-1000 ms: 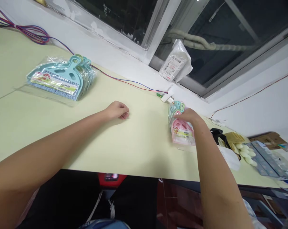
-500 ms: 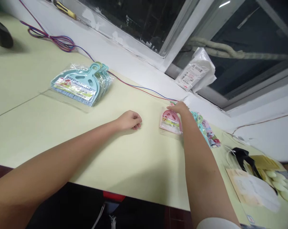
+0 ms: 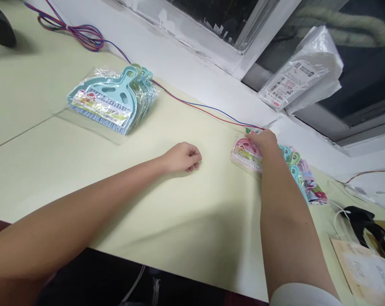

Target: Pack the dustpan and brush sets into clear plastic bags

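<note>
My right hand (image 3: pixel 263 138) reaches to the far right part of the table and is closed at the handle of a pink dustpan and brush set (image 3: pixel 247 155) in clear wrapping. The hand and forearm cover part of that set. Just beyond my right arm lie more sets with light blue and green handles (image 3: pixel 295 170). My left hand (image 3: pixel 183 157) rests on the tabletop, fingers curled in, with nothing seen in it. Left of it, a row of wrapped light blue dustpan and brush sets (image 3: pixel 116 91) stands overlapped, their handles toward the wall.
Red and blue wires (image 3: pixel 199 108) run along the wall, with a coil (image 3: pixel 86 36) at the back left. A white plastic packet (image 3: pixel 291 80) leans by the window. Patterned cloth (image 3: pixel 315 191), a black strap-like item (image 3: pixel 361 221) and a printed card (image 3: pixel 361 272) lie on the right.
The view has shifted closer and turned slightly. My right hand stays at the pink set's handle, and the set now looks tilted farther back. My left hand remains curled on the table.
</note>
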`<state>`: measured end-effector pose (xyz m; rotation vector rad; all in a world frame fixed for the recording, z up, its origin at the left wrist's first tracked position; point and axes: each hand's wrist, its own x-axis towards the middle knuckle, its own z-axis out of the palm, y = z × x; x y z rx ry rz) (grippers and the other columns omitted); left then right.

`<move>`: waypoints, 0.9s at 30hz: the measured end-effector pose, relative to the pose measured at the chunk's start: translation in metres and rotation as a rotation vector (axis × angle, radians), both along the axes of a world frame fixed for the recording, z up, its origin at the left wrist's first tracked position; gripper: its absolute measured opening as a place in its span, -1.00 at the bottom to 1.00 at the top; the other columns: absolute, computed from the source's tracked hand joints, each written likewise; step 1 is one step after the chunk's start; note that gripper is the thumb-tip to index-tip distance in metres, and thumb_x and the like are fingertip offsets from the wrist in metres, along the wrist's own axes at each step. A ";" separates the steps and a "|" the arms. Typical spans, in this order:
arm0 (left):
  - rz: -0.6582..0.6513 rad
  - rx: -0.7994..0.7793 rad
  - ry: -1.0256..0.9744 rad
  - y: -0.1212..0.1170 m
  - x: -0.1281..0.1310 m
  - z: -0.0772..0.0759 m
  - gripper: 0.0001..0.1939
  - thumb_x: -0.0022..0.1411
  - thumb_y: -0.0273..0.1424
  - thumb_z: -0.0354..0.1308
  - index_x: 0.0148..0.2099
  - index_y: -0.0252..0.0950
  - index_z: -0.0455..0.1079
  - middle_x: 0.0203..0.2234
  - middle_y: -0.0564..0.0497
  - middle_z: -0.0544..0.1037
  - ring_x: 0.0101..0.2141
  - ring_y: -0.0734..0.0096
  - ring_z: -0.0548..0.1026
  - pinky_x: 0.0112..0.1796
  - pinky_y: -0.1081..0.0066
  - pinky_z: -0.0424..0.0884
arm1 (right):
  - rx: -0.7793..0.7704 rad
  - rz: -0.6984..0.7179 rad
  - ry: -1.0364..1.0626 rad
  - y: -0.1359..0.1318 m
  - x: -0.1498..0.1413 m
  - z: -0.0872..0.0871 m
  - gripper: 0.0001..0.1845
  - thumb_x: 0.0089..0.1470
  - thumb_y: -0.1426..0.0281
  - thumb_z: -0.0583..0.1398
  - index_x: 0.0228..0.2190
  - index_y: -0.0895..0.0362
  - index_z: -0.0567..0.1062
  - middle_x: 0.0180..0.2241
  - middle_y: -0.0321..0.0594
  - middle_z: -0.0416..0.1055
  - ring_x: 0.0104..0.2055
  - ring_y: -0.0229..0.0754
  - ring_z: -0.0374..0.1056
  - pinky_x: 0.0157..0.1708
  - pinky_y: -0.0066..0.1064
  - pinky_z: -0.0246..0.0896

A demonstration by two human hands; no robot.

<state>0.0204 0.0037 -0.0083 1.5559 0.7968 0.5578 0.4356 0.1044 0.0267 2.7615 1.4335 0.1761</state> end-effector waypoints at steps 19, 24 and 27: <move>-0.001 -0.034 -0.028 0.003 -0.002 -0.003 -0.85 0.24 -0.33 0.19 -0.31 -0.31 0.46 -0.38 -0.13 0.65 -0.47 0.37 0.56 -0.45 0.38 0.51 | 0.218 -0.077 0.047 -0.001 -0.021 0.001 -0.37 -0.06 0.09 0.35 -0.09 0.34 0.57 -0.09 0.36 0.48 0.00 0.27 0.43 -0.08 -0.12 0.35; -0.012 -0.003 -0.017 0.003 -0.003 -0.002 -0.85 0.25 -0.33 0.17 -0.30 -0.31 0.46 -0.38 -0.13 0.65 -0.48 0.38 0.56 -0.46 0.39 0.50 | 0.257 -0.011 0.014 -0.018 -0.029 0.018 -0.54 0.09 0.12 0.27 -0.12 0.23 0.62 -0.09 0.26 0.51 0.02 0.20 0.42 -0.04 -0.09 0.29; -0.003 -0.001 -0.019 0.003 -0.002 -0.003 -0.85 0.24 -0.32 0.19 -0.30 -0.31 0.46 -0.36 -0.13 0.65 -0.47 0.37 0.57 -0.45 0.39 0.50 | 0.160 0.104 0.025 -0.045 -0.035 0.042 -0.73 0.13 0.28 0.24 -0.19 0.13 0.66 -0.12 0.12 0.56 -0.03 0.07 0.44 -0.07 -0.20 0.25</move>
